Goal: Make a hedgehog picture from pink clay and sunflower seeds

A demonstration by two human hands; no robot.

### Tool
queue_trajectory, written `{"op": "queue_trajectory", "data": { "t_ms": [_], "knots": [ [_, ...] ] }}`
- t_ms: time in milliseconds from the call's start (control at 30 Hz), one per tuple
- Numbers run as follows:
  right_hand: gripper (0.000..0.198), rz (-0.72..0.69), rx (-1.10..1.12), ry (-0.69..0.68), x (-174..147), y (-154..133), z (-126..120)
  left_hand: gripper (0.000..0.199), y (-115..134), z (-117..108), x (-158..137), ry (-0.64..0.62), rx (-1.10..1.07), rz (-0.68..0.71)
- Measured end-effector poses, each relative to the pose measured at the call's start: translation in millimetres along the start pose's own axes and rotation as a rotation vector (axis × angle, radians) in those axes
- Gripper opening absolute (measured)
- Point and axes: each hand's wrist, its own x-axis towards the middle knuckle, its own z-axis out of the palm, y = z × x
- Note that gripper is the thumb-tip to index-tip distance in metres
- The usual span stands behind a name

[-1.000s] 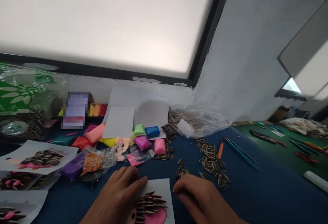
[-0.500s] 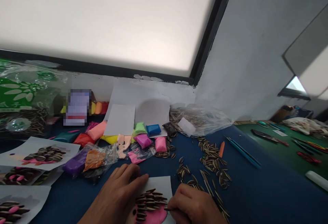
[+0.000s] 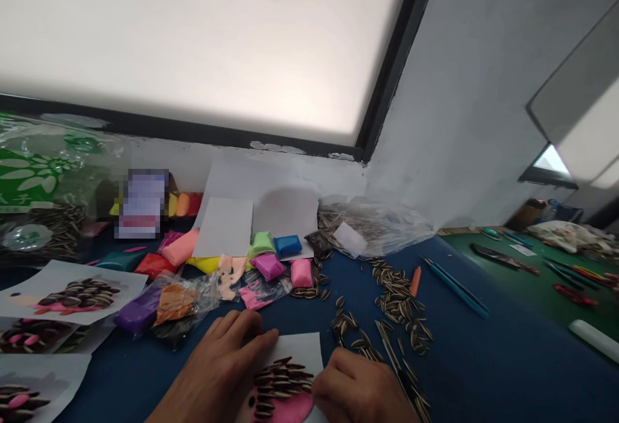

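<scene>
A small white paper card (image 3: 305,347) lies on the blue table at the bottom centre. On it is a pink clay shape (image 3: 290,406) with rows of striped sunflower seeds (image 3: 283,381) stuck into it and a dark dot at its left. My left hand (image 3: 229,352) rests over the card's left edge, fingers bent but apart from the outstretched thumb, which touches the card. At the clay's right edge, my right hand (image 3: 362,384) is closed in a pinch; its fingertips hide most of what they hold, a seed seen there a moment earlier.
Loose sunflower seeds (image 3: 399,294), tweezers (image 3: 391,352), an orange stick (image 3: 415,281) and a blue tool (image 3: 454,286) lie right. Behind are coloured clay packets (image 3: 268,266) and a seed bag (image 3: 382,223). Finished-looking seed cards (image 3: 72,294) and a phone (image 3: 142,204) sit left.
The seed that stuck out of my right fingertips is now hidden against the clay's right edge. My right hand has shifted slightly left. The whole view has moved a little.
</scene>
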Motion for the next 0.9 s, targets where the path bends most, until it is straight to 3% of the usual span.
{"op": "queue_trajectory", "data": {
  "t_ms": [300, 633, 900],
  "knots": [
    [0.016, -0.012, 0.01, -0.005, 0.3, -0.5, 1.5, 0.041, 0.3, -0.3, 0.0, -0.003, -0.008, 0.006],
    [0.011, -0.079, -0.193, 0.024, -0.4, -1.8, 8.7, 0.041, 1.3, -1.9, 0.7, -0.006, 0.003, 0.0],
    [0.021, -0.122, -0.297, 0.064, 0.7, -4.7, 13.4, 0.036, 1.0, -1.1, 0.9, 0.028, -0.005, 0.013]
  ]
}}
